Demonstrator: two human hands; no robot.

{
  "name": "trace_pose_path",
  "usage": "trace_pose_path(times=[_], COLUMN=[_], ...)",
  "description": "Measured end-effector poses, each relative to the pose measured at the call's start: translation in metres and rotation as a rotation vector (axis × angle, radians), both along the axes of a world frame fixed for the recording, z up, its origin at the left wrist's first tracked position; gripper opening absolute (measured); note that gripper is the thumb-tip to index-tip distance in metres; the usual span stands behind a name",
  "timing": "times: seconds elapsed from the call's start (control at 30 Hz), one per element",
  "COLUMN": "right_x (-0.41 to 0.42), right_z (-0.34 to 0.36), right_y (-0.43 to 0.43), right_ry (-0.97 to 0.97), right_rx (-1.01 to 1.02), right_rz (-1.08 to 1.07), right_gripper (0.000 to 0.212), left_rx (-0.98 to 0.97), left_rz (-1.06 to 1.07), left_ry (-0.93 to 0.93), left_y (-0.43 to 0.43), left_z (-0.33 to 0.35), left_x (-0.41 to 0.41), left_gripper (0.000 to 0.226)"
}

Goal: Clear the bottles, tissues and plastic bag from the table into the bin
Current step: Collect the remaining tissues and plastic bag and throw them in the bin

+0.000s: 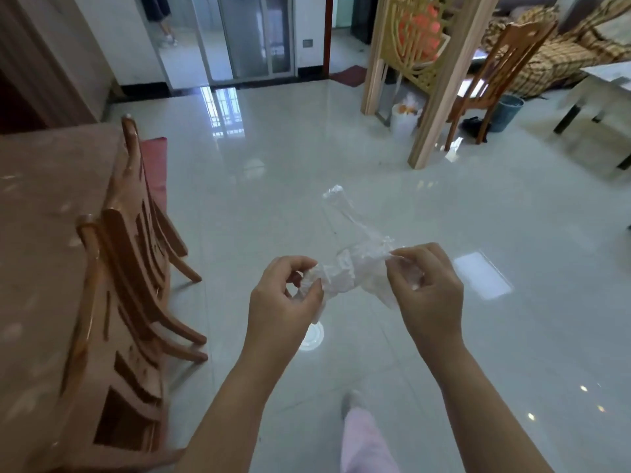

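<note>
Currently the left hand (286, 298) and right hand (426, 285) pinch a crumpled clear plastic bag (355, 268) between them; loose fingertips could drop it.

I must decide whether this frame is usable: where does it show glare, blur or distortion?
Head view: the glossy floor mirrors the doorway light, with a bright patch beside the right hand; the chairs and table at left are smeared by motion blur; the clear plastic bag, pinched by left hand and right, nearly vanishes against pale tiles; the wide lens bends edge lines.
</note>
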State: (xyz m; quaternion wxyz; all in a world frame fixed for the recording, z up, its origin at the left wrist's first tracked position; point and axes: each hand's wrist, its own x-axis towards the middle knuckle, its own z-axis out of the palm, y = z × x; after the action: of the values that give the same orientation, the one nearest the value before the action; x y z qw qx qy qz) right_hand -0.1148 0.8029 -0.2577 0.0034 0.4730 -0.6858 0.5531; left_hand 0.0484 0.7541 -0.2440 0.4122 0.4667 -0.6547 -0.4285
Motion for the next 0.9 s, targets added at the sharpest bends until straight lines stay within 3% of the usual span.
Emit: trace_pose_path(times=[0.23,0.47,0.67,0.9], right_x=[-0.083,-0.116,-0.103,-0.041], right_z=[0.005,0.016,0.012,0.012], right_y=[-0.126,-0.253,-0.382,-0.546], right_ry=[0.031,0.051,0.035,0.038], right_rx=[-0.042,-0.056,-0.022,0.008], right_rz=[0.142,0.308,0.421,0.517], right_gripper=[0.003,0.005,0.005,0.004], left_rx=[-0.063,-0.082,-0.060,-0.085], left_rz=[0.067,0.240,0.379,0.481], left_ry=[-0.033,-0.044,-0.062,-0.075], left_y=[-0.110,-0.210,-0.313,-0.464], left_z=[0.011,0.022,0.015,0.014], left_x=[-0.077,-0.103,-0.089,-0.041], left_gripper=[0.028,0.027,0.020,0.033])
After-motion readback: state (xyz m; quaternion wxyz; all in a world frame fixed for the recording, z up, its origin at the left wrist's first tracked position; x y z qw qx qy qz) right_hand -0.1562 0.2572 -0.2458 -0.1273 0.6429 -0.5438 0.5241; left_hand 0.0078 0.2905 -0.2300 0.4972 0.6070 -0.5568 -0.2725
